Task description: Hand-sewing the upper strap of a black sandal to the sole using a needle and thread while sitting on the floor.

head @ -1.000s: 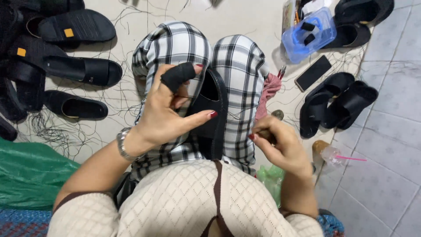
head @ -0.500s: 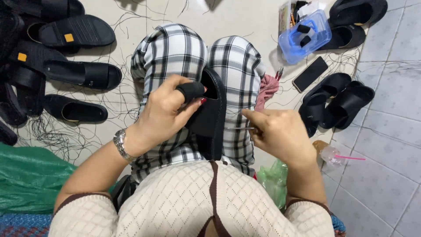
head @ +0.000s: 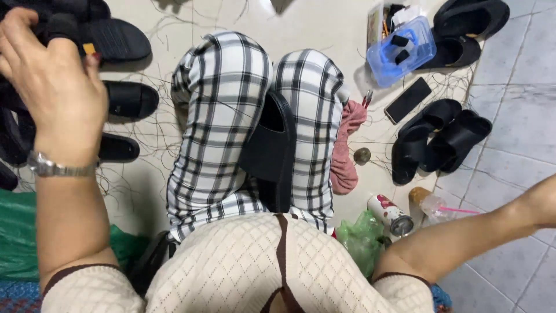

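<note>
My left hand (head: pixel 53 75), with a watch on its wrist, is out at the far left over the pile of black sandals (head: pixel 124 99). Its fingers curl around one black sandal (head: pixel 113 36) with an orange tag. Another black sandal (head: pixel 271 152) lies loose between my knees on the checked trousers, with no hand on it. My right forearm (head: pixel 475 232) stretches to the right edge of the view, and the right hand itself is outside the frame.
A clear blue box (head: pixel 401 51), a dark phone (head: pixel 408 99) and more black sandals (head: pixel 437 139) lie at the right. A pink cloth (head: pixel 346 152), a drink can (head: pixel 391 214), a green bag (head: pixel 361 237) and a cup with a pink straw (head: pixel 433 204) sit beside my knee. Loose threads cover the floor.
Both hands have let go of the sandal on my lap. The left hand moved out to the sandal pile at the left; the right hand swung out of view to the right.
</note>
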